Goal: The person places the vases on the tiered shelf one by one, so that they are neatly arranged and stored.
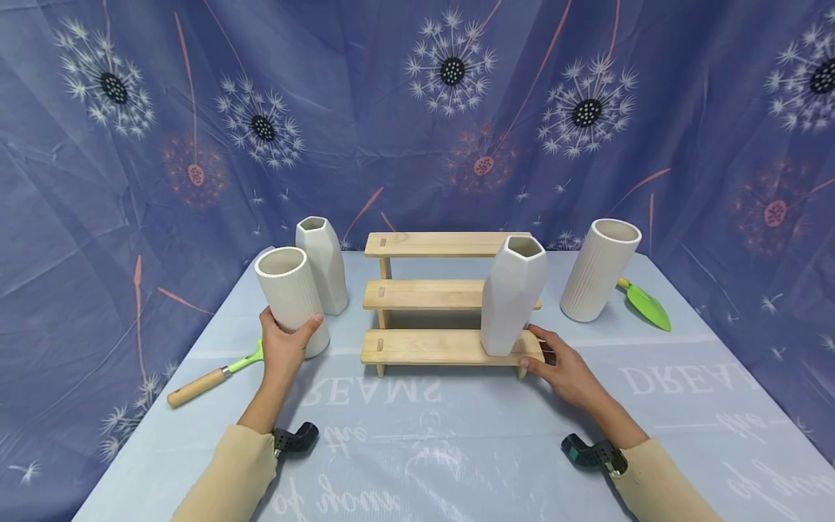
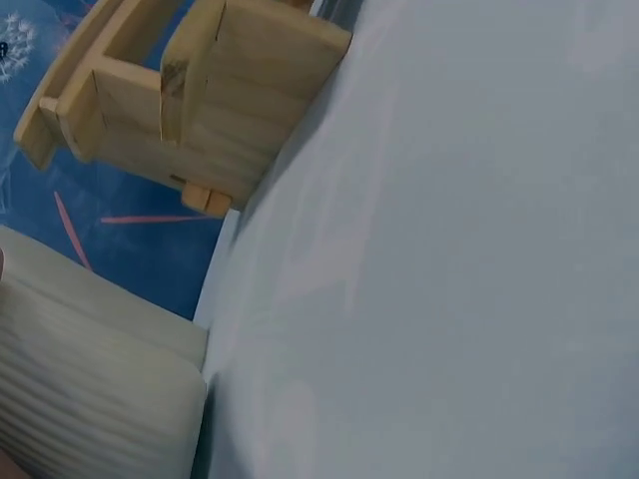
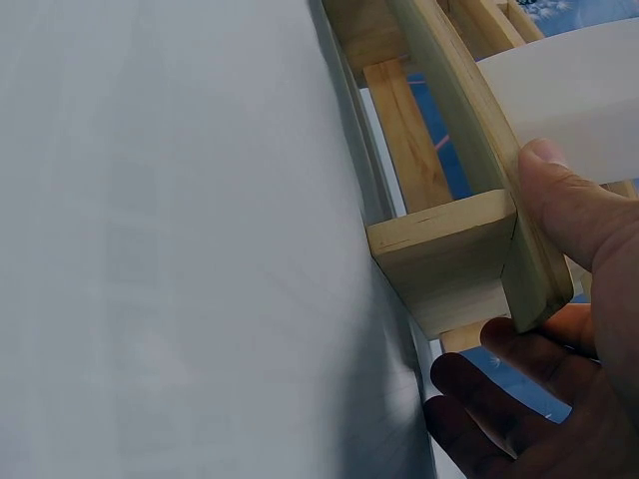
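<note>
White ribbed vase is clasped by left grip; wooden stand pinched by right grip; tabletop backed by blue cloth.

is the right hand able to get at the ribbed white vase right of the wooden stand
Probably yes: the ribbed white vase stands beyond the right hand, with nothing visible between them. That hand holds the end of the wooden stand, though, so it would likely need to let go first.
</note>
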Demonstrator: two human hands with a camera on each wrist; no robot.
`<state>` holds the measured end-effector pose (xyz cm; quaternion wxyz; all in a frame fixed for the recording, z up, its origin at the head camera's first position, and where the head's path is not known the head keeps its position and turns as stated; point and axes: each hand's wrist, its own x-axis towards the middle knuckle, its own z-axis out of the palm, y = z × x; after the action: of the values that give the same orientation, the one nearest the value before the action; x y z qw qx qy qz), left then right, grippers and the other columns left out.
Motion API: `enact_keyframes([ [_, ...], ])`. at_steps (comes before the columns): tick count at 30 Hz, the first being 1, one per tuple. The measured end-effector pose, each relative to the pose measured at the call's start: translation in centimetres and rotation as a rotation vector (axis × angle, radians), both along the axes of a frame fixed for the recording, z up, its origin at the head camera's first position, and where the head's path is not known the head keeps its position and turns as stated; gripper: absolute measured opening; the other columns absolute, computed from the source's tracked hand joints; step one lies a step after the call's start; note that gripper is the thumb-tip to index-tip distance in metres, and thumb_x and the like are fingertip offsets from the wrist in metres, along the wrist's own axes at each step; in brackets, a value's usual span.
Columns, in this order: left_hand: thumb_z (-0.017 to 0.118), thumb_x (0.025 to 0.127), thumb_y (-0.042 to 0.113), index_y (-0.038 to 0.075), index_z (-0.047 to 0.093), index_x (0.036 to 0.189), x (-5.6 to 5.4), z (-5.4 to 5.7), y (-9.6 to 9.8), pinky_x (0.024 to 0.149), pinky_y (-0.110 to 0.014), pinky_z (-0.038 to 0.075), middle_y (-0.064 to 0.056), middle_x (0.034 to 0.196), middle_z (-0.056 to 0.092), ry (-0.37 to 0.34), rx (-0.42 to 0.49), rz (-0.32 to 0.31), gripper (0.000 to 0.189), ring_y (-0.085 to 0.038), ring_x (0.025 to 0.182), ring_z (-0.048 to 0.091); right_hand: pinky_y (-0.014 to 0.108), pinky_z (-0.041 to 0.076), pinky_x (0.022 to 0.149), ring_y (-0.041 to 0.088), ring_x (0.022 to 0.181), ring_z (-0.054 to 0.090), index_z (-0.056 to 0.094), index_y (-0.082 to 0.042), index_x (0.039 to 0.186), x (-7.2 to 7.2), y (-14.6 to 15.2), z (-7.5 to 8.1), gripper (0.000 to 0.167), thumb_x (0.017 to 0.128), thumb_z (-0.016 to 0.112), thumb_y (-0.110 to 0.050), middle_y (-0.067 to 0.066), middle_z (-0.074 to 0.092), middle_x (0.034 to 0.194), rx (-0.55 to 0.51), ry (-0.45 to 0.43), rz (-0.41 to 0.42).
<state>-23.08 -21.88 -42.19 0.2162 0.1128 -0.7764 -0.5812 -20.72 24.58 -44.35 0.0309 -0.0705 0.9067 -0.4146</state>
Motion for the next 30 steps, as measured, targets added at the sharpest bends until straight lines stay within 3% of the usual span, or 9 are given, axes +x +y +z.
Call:
enact_keyframes([
  [8,0.079,0.076,0.027,0.008,0.026,0.141,1.4,0.9,0.8,0.105,-0.049,0.03,-0.015,0.136,0.043,0.048,0.069,0.011,0.086,-0.029,0.123,0.042,0.052,0.043,0.098,0.041,0.125,0.047,0.025,-0.013,0.149,0.0,0.0,0.0,0.085,0.084,0.062,-0.053,0.022,0.036,0.146,0.0,-0.016,-0.002],
  [16,0.079,0.076,0.024,0.009,0.03,0.139,2.9,2.2,1.8,0.097,-0.038,0.035,-0.008,0.128,0.045,0.085,0.11,0.0,0.081,-0.018,0.114,0.045,0.053,0.042,0.099,0.042,0.126,0.045,0.025,-0.014,0.15,0.0,-0.1,0.2,0.086,0.084,0.061,-0.055,0.022,0.035,0.147,0.006,-0.022,-0.004],
  [22,0.079,0.076,0.021,0.01,0.033,0.137,3.7,3.2,2.9,0.093,-0.031,0.036,0.0,0.123,0.047,0.107,0.124,-0.038,0.076,-0.012,0.11,0.047,0.052,0.043,0.098,0.042,0.125,0.047,0.026,-0.013,0.149,0.0,0.0,0.1,0.084,0.085,0.062,-0.052,0.023,0.037,0.145,0.005,-0.003,0.003],
  [30,0.078,0.076,0.015,0.009,0.034,0.136,4.6,4.3,4.4,0.093,-0.03,0.036,-0.002,0.122,0.048,0.115,0.131,-0.111,0.074,-0.012,0.109,0.046,0.052,0.044,0.097,0.042,0.123,0.048,0.027,-0.012,0.149,0.1,0.0,0.1,0.082,0.085,0.063,-0.05,0.023,0.038,0.144,-0.001,0.009,0.007],
])
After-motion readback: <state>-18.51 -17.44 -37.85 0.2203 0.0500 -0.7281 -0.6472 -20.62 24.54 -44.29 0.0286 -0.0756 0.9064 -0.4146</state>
